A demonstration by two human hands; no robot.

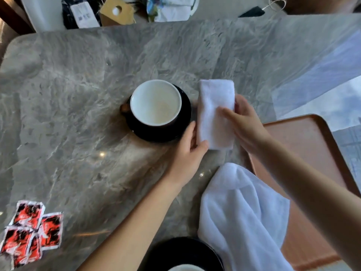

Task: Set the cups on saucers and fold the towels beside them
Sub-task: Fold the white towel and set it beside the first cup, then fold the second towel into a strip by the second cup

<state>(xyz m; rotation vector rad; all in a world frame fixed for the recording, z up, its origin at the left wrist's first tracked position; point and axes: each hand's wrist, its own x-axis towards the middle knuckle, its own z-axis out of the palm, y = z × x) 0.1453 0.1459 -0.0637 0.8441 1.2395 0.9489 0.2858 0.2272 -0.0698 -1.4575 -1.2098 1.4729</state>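
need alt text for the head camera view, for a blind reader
A left hand and a right hand hold a folded white cloth towel on a grey marble table, beside a white-lined dark cup standing on a black round saucer. An unfolded white towel and an orange-brown tray lie nearer the viewer, at right.

Café-like marble table (78, 85), serving tray (304, 153)

Lit by soft daylight from right of the grip on the folded towel (214, 114), with pale blue glare on the table (78, 94) there. Dimmer left of the grip; pinpoint glints just nearer than it. Soft throughout, bent and smeared toward the edges.
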